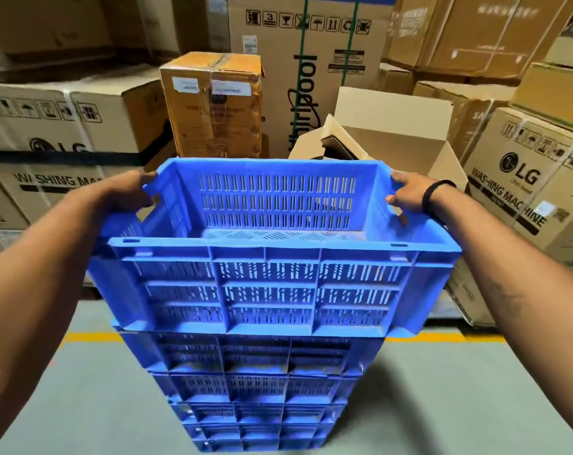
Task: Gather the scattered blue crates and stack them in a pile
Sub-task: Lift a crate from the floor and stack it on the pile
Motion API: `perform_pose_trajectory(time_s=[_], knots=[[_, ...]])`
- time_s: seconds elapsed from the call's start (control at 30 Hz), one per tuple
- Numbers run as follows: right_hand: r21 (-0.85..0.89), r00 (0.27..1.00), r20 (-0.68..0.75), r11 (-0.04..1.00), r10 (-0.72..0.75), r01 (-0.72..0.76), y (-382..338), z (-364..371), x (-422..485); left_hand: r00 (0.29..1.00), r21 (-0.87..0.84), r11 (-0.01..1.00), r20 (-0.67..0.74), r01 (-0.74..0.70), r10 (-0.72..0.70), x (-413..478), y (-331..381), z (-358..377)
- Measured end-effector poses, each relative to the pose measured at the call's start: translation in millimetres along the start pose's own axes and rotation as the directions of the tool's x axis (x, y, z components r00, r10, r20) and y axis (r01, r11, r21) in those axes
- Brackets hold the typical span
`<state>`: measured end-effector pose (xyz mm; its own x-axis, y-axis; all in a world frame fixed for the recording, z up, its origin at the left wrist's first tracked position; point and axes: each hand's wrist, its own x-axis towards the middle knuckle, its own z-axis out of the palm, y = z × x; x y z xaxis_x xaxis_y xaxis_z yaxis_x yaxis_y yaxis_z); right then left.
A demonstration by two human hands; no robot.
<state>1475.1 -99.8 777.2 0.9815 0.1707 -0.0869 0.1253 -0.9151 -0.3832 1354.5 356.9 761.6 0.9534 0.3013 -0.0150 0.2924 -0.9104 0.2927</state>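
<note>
Because the top crate (pixel 272 284) is wide, grip: one hand takes each short end, which makes for a level, balanced hold.
Left hand (pixel 131 192): fingers curl over the left end's rim, just above the handle slot, gripping it.
Right hand (pixel 406 195): the thumb lies on the right end's rim and the fingers wrap the outside, gripping it; a dark wristband (pixel 437 195) is on that wrist.
Top crate: empty and upright, with its long side nearest. It sits directly over the pile (pixel 258 389), its bottom edge at the rim of the crate below. Whether its weight rests there yet, I cannot tell.
Pile: several blue crates are stacked squarely on the grey floor (pixel 81 405), near and central, with their edges lined up so each one bears on the rim beneath.
Yellow line (pixel 91 337): it runs left to right on the floor, behind the pile.
Cardboard boxes (pixel 62 152): they are stacked far off and to both sides; an open box (pixel 393 133) stands far right.
Step, as I judge it: squaring the top crate on the pile before letting go.
Risk: a corner that misses the rim could leave the crate tilted and the tall pile unsteady.
</note>
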Motion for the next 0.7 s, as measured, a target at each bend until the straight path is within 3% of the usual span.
perform_pose_trajectory(time_s=[0.33,0.7], knots=[[0.030,1.000,0.006,1.000,-0.003,0.003,4.3,2.0,3.2,0.999,-0.055,0.998,-0.034,0.020,-0.022,-1.0,0.1,-12.0],[0.006,0.996,-0.084,1.000,0.029,-0.029,3.5,19.5,-8.5,0.995,-0.097,0.994,-0.082,0.048,-0.056,17.8,-10.7,-5.3]])
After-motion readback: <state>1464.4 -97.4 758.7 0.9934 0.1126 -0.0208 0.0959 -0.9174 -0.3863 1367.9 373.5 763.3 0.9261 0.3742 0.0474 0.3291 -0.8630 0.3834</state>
